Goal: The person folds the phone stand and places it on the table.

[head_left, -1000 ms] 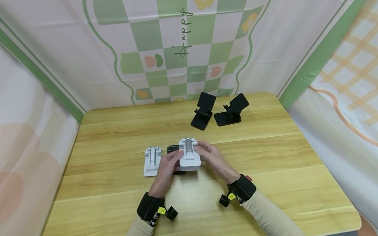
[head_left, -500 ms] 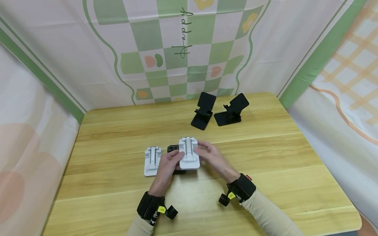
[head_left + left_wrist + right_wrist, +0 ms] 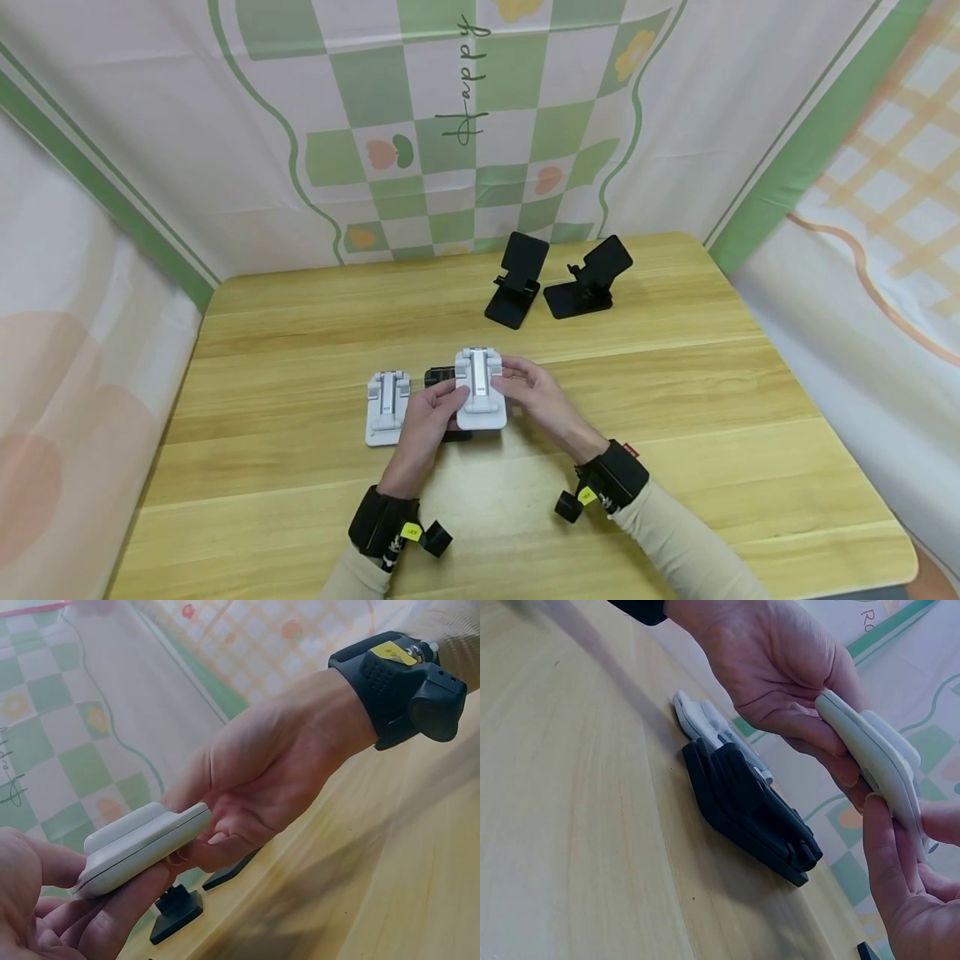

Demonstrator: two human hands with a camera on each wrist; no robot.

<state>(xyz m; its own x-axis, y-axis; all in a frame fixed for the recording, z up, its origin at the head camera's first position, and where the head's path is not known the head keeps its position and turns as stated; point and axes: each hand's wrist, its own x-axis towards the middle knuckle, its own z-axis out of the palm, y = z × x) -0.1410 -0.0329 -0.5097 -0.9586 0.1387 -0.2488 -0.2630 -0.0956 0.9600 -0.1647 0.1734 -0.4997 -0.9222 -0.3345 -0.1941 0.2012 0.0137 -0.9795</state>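
Observation:
A white folded phone stand (image 3: 481, 400) is held up off the table between both hands. My left hand (image 3: 424, 423) pinches its left side, with the thumb on top and fingers beneath. On the opposite side my right hand (image 3: 546, 407) grips it the same way. The right wrist view shows the fingers of both hands under the base of the white phone stand (image 3: 877, 761). Below and left of it lies a black folded phone stand (image 3: 742, 810), partly hidden in the head view. Another white folded phone stand (image 3: 386, 412) lies left of the black one.
Two black phone stands stand unfolded at the back of the wooden table (image 3: 300, 325): one phone stand (image 3: 517, 279) is upright, and the other phone stand (image 3: 591, 279) is angled to its right. A patterned curtain (image 3: 442, 192) hangs behind the table.
Over the last second, the held white phone stand has tilted slightly, so its front edge shows less. Both hands stay nearly in place on it.

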